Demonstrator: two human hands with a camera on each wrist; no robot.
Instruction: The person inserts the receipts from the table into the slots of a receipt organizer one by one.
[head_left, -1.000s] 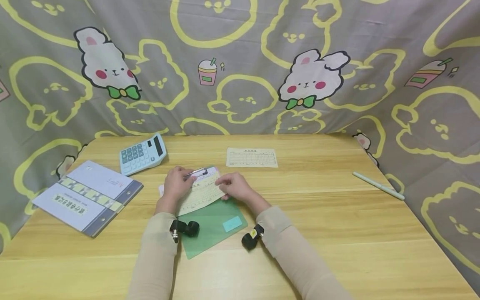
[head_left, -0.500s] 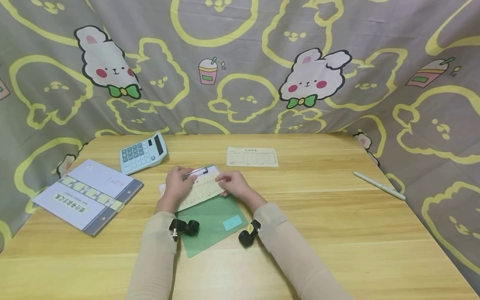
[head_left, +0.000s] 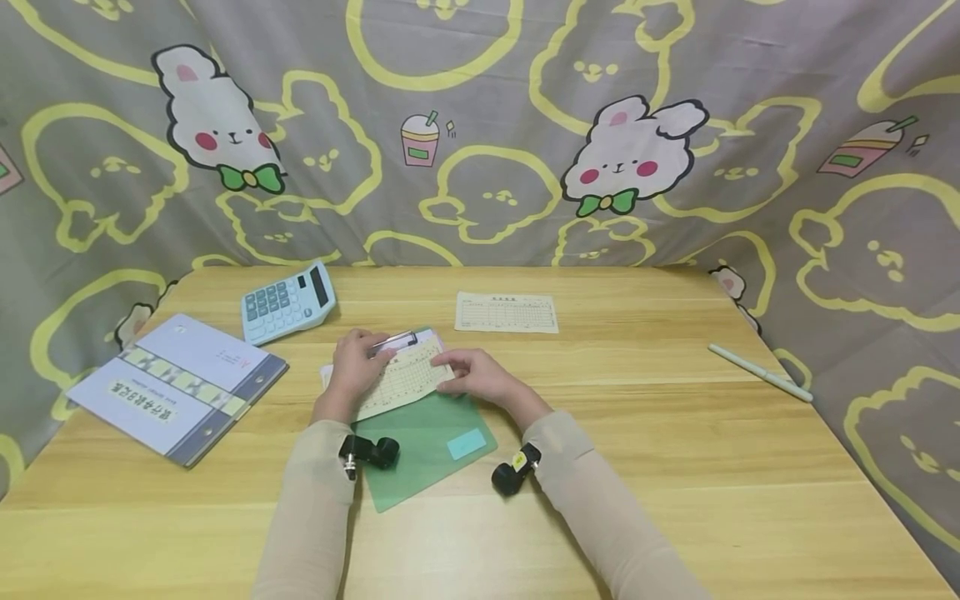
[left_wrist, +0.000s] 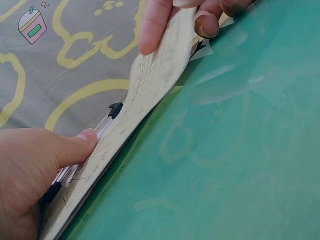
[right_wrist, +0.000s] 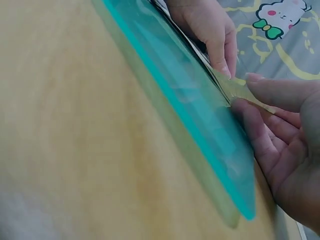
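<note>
A green translucent clipboard (head_left: 420, 467) lies at an angle on the table, its metal clip (head_left: 393, 342) at the far end. Over its upper part is a pale yellow printed form (head_left: 405, 379); other white and lilac sheets show beneath. My left hand (head_left: 354, 371) holds the clip end, its thumb pressing on the form beside the clip in the left wrist view; its other fingers are mostly hidden. My right hand (head_left: 483, 377) pinches the form's right edge between thumb and fingers, and in the left wrist view that end curves up off the clipboard.
A blue calculator (head_left: 288, 304) stands at the back left. Nearer the left edge is a lilac ledger book (head_left: 176, 387). Another printed form (head_left: 507, 312) lies behind the hands, and a pale green pen (head_left: 759, 372) to the right. A patterned curtain (head_left: 495, 108) surrounds the table.
The right wrist has turned and shifted slightly outward, and its fingers look straighter on the form's edge. The left hand has kept its place at the clip.
</note>
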